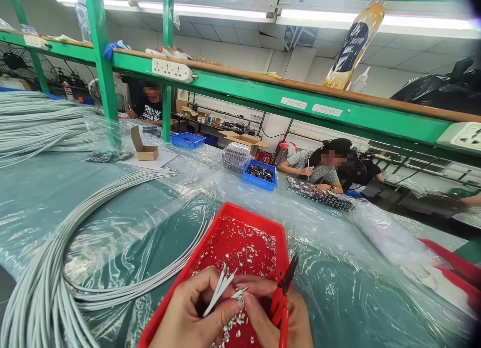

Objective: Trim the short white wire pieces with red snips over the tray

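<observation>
My left hand pinches the ends of a few thin white wires between thumb and fingers, low in the view above a red tray. My right hand is closed round red-handled cutters whose dark jaws point up. Its fingertips also touch the wire ends. Small silvery-white scraps lie scattered in the tray.
A long bundle of grey-white cables loops over the plastic-covered green bench at left. Blue bins, a small cardboard box and a second red tray sit around. Two other people work beyond the bench under a green shelf frame.
</observation>
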Tool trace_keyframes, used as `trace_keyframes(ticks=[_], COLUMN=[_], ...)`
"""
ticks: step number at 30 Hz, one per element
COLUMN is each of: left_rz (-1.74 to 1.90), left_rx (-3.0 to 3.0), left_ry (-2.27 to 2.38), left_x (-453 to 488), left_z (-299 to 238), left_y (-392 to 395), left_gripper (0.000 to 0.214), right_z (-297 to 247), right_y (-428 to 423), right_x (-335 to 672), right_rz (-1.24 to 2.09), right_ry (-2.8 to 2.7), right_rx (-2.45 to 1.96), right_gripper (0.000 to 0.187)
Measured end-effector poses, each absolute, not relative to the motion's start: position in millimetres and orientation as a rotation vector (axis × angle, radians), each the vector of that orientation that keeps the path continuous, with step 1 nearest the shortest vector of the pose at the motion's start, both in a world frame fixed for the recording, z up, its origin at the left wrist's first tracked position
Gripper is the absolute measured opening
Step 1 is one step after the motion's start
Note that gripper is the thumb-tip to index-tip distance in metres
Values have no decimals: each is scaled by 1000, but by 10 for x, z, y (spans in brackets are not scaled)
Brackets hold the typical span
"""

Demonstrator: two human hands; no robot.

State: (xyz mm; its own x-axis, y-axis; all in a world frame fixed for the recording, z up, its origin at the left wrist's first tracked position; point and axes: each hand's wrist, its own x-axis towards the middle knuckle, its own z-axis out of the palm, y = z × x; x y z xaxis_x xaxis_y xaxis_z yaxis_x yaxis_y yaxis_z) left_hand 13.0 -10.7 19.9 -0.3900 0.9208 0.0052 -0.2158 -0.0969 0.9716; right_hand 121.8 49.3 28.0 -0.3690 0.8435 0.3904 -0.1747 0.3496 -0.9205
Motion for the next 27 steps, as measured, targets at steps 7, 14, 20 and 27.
trace_keyframes(ticks=[7,14,20,27], left_rz=[1746,1548,1364,1334], left_rx=[1013,830,841,786], left_ry=[1423,1163,871,804], left_x=[128,74,-30,-30], left_z=[210,253,153,107], left_y=[-109,-88,-52,-21], left_gripper=[28,33,34,34], right_z=[342,321,246,268], right_y=[523,565,596,752], right_x=[1217,1252,1256,1320], right_rz=[1203,1196,1247,1257], right_ry=[-1599,-1650,-1698,-1857], right_rx=[-553,-584,-548,-763], right_gripper=[6,9,14,23])
